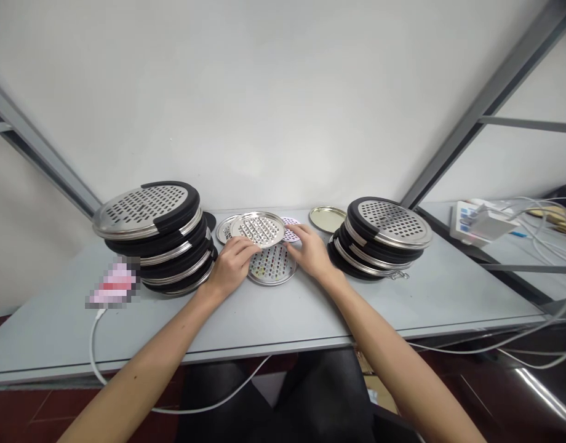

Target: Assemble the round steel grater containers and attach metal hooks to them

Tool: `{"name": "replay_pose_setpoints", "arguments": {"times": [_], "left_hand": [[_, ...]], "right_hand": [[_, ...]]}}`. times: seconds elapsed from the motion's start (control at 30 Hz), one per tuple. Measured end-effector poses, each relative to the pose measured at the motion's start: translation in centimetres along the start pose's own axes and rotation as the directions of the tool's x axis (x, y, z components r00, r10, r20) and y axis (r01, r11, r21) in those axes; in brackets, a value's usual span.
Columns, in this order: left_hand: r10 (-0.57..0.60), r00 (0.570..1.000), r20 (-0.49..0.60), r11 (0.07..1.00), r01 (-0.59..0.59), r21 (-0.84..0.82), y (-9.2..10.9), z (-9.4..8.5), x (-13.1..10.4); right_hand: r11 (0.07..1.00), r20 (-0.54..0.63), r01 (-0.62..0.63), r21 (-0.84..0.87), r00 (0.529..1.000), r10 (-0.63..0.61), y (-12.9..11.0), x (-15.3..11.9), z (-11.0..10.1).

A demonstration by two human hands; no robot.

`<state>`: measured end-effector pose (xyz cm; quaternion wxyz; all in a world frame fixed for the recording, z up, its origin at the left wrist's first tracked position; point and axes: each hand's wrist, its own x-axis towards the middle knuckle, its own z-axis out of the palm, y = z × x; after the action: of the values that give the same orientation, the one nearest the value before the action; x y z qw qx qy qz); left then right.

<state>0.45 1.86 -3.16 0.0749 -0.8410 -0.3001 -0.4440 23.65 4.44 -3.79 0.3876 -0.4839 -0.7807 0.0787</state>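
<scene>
Pinching the near-left rim of a perforated silver disc (259, 229), L hand (234, 266) has thumb + fingers closed on it. R hand (313, 252) is at the disc's R side, thumb parted from curved fingers; can't tell if it touches the rim. Grey tabletop (283, 314) runs to a white wall (283, 104) w/ grey metal posts (472, 117) L & R. Stacks of black-edged discs: L stack (160, 243), R stack (379, 240); gold-toned round lid (328, 218) behind the latter. Held disc is btwn stacks, overlapping a lower disc (272, 269) in front, a rear disc (223, 231) & a purple-spotted disc (291, 231). It's round, so equal all ways; face up, approx. level, rows of holes running diag.
</scene>
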Motion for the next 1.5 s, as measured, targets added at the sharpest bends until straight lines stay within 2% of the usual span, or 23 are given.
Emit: {"name": "replay_pose_setpoints", "arguments": {"times": [0.1,0.27,0.47,0.6,0.77,0.87,1.0,1.13,1.23,1.3,1.4,1.5], "left_hand": [[-0.003,1.000,0.022,0.999,0.004,-0.035,0.2,-0.3,0.1],[-0.075,0.996,0.047,0.996,0.077,-0.048,0.3,-0.8,0.2],[-0.139,0.989,-0.059,0.987,0.143,0.074,0.6,-1.2,0.3],[-0.178,0.979,-0.095,0.974,0.189,0.127,1.1,-1.3,0.5],[-0.284,0.952,-0.112,0.948,0.297,0.119,0.7,-0.8,0.3],[-0.353,0.936,-0.023,0.933,0.353,0.074,0.3,-0.2,-0.1],[-0.342,0.923,0.176,0.940,0.336,0.063,0.2,0.3,-0.7],[-0.408,0.887,0.216,0.912,0.382,0.149,0.3,0.7,-1.0],[-0.497,0.832,0.247,0.867,0.465,0.177,0.1,0.9,-1.2],[-0.513,0.807,0.293,0.859,0.485,0.165,0.0,1.0,-1.3],[-0.453,0.817,0.356,0.889,0.442,0.117,-0.2,1.0,-1.3],[-0.417,0.838,0.352,0.903,0.427,0.054,-0.2,0.9,-1.2]], "right_hand": [[0.998,-0.057,0.068,0.000,0.996,-0.068,0.2,0.1,-0.1],[0.992,-0.060,0.123,-0.019,0.990,-0.124,0.2,0.0,-0.2],[0.992,-0.167,0.118,-0.034,0.978,-0.122,-0.1,0.1,-0.8],[0.988,-0.290,0.150,0.029,0.947,-0.136,-0.2,0.4,-1.3],[0.972,-0.310,0.131,0.195,0.949,-0.066,-0.4,0.6,-1.5],[0.948,-0.367,0.097,0.303,0.930,0.023,-0.4,0.7,-1.5],[0.909,-0.392,0.071,0.410,0.914,0.105,-0.6,0.9,-1.6],[0.904,-0.354,0.000,0.428,0.920,0.168,-0.9,0.9,-1.7],[0.907,-0.348,0.000,0.420,0.924,0.161,-1.0,0.7,-1.6],[0.898,-0.354,0.006,0.441,0.920,0.167,-1.1,0.7,-1.5],[0.838,-0.332,-0.013,0.545,0.915,0.230,-1.2,0.9,-1.5],[0.702,-0.238,-0.064,0.709,0.916,0.324,-1.1,1.2,-1.8]]}}
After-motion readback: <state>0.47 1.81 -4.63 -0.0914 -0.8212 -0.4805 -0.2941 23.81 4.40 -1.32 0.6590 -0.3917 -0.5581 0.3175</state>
